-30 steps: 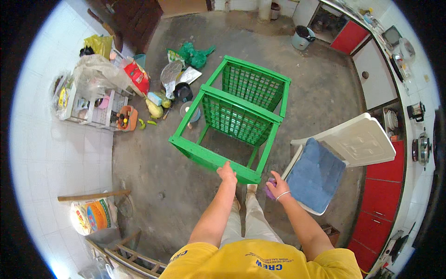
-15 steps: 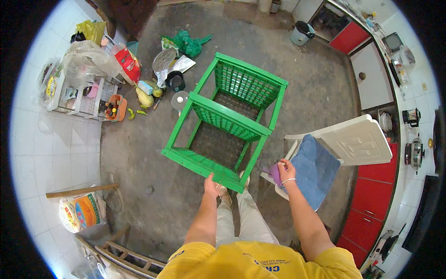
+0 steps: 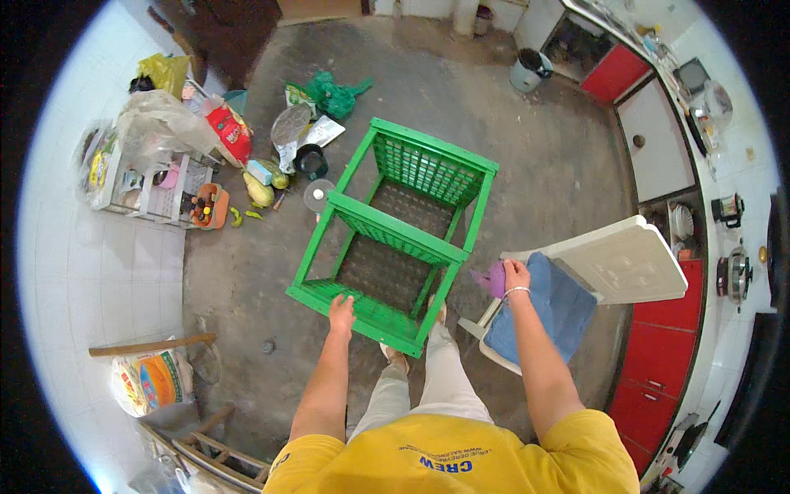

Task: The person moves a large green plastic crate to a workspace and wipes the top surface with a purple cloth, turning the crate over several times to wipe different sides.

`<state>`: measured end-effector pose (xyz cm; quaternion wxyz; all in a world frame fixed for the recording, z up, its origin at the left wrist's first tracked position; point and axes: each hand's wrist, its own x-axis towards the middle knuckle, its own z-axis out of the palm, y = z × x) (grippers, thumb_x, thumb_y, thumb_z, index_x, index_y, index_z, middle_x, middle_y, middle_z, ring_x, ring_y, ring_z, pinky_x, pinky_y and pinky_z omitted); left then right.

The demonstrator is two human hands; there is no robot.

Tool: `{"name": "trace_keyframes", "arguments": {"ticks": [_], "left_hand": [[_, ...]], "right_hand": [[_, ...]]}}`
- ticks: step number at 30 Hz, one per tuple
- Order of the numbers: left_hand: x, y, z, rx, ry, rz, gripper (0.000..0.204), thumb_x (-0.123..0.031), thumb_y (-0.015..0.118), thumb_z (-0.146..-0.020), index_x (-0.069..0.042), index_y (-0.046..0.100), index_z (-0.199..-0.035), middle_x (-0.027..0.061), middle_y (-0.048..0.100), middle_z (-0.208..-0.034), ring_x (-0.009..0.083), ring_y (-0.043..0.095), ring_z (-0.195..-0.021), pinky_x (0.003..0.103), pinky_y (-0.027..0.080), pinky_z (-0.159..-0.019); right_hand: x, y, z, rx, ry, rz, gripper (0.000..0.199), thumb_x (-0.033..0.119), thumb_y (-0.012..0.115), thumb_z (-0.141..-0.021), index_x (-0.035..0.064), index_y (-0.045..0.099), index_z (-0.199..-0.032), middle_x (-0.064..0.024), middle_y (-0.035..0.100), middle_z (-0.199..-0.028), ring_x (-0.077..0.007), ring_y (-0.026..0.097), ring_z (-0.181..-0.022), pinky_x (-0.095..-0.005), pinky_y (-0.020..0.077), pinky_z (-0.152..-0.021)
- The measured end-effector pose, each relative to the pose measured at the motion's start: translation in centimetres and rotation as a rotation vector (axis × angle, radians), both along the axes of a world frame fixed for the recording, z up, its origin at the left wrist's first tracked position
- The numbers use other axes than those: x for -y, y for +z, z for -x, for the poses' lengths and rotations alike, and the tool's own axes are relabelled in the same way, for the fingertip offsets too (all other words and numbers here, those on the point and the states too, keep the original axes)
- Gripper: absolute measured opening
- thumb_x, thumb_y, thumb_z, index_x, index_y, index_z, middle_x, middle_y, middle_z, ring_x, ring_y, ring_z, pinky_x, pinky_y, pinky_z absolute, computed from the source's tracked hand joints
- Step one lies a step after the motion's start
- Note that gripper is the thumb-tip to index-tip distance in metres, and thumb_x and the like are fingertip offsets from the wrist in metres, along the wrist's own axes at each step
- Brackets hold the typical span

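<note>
A green plastic shelf rack (image 3: 395,226) with lattice panels and open sides lies on the floor in front of me. My left hand (image 3: 341,314) is at its near panel, fingers apart and holding nothing; whether it touches the panel I cannot tell. My right hand (image 3: 517,274) is closed on a purple cloth (image 3: 495,280), which hangs from the fingers to the right of the rack. Below that hand stands a cream plastic chair (image 3: 621,262) with a blue cushion (image 3: 535,317).
On the left, a white shelf (image 3: 185,177) holds bags and an orange basket (image 3: 212,206) of bottles. Near it on the floor lie squashes (image 3: 260,191), a black pot (image 3: 311,161) and a green bag (image 3: 337,95). A bucket (image 3: 528,72) stands far right; red cabinets (image 3: 650,362) line the right.
My left hand has moved left along the rack's near panel, away from its near edge. My right hand has risen slightly away from me with the purple cloth. The view has shifted a little.
</note>
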<state>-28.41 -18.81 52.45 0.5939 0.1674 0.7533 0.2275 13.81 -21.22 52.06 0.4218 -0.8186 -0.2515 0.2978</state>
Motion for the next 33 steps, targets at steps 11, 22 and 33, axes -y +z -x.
{"name": "trace_keyframes", "arguments": {"ticks": [11, 22, 33], "left_hand": [[5.7, -4.4, -7.1, -0.571, -0.909, 0.093, 0.071, -0.026, 0.071, -0.070, 0.003, 0.036, -0.125, 0.0200, 0.049, -0.119, 0.0314, 0.047, -0.111, 0.039, 0.041, -0.090], [12.5, -17.1, -3.6, -0.185, 0.385, 0.170, 0.048, -0.006, 0.067, -0.071, 0.005, 0.047, -0.114, 0.0137, 0.056, -0.109, 0.0236, 0.054, -0.096, 0.035, 0.044, -0.082], [8.2, -11.4, -0.1, -0.591, 0.135, 0.042, 0.035, -0.012, 0.070, -0.062, 0.004, 0.052, -0.088, 0.0177, 0.061, -0.084, 0.0277, 0.060, -0.077, 0.038, 0.047, -0.070]], "right_hand": [[-4.8, -8.9, -6.6, -0.163, 0.017, 0.247, 0.032, 0.033, 0.060, -0.081, 0.0017, 0.065, -0.087, -0.0036, 0.062, -0.078, -0.0123, 0.053, -0.071, -0.0270, 0.0445, -0.067], [-9.0, -15.0, -4.9, -0.353, 0.135, 0.400, 0.040, 0.037, 0.064, -0.078, 0.0008, 0.061, -0.095, -0.0068, 0.061, -0.084, -0.0146, 0.055, -0.073, -0.0285, 0.0457, -0.068], [-7.8, -13.9, -0.8, -0.013, 0.351, 0.427, 0.031, 0.029, 0.063, -0.078, 0.0019, 0.061, -0.094, -0.0076, 0.063, -0.085, -0.0155, 0.056, -0.075, -0.0290, 0.0462, -0.069]]}}
